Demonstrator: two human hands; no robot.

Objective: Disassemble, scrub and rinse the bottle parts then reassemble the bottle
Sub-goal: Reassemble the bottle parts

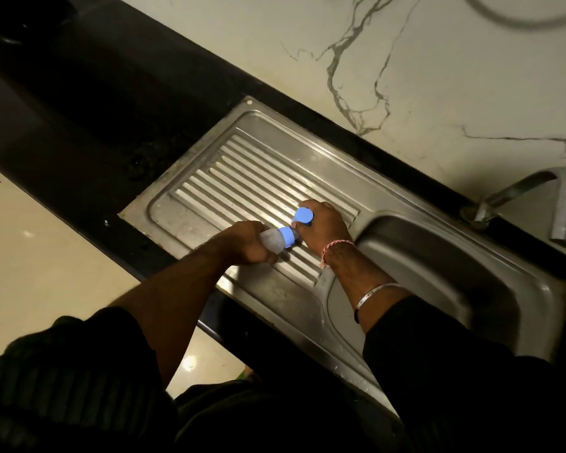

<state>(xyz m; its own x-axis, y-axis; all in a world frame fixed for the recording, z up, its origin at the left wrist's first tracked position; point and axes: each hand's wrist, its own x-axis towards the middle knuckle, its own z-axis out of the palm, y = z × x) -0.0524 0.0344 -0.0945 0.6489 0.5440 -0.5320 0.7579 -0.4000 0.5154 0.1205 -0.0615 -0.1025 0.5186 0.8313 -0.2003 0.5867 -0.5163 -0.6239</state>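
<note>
So I'm parked over the sink (389, 325), steel unit with the basin on my right and the ribbed drainboard (258, 178) on the left, tap (562, 204) off at the far right edge and not running as far as I can see. Both hands are working above the drainboard, not the basin. Left hand (247, 245) is wrapped around the bottle (273, 241), which lies roughly on its side, blue collar (288, 237) pointing toward my right hand (324, 228). Right fingers are curled around the blue cap (304, 216), which looks already clear of the collar, just beside it, though I can't tell if anything else is tucked under that palm. My read: we're at the disassembly bit, cap off, collar next. To do it well I'd park the cap on the flat part of the drainboard, not the ribs where it could roll toward the basin, then keep the left grip low on the clear body so the soft plastic doesn't squash while twisting the collar. Move over the basin before any water goes on.
</note>
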